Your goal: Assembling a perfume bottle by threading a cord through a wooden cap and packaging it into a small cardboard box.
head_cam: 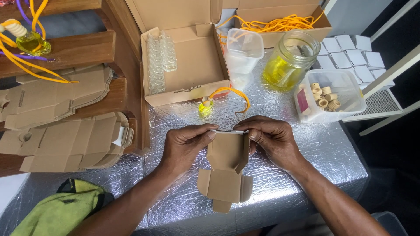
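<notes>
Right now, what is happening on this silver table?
A person holds a flat brown cardboard box blank with both bare hands: the left hand and the right hand pinch its top edge, with the side flaps raised. Just beyond lies a small yellow bottle with an orange cord, before an open cardboard box.

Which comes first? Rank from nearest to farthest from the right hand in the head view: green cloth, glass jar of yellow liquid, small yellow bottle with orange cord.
From the right hand:
1. Small yellow bottle with orange cord, just beyond the hands.
2. Glass jar of yellow liquid, farther back, slightly right.
3. Green cloth, far left, near edge.
</notes>
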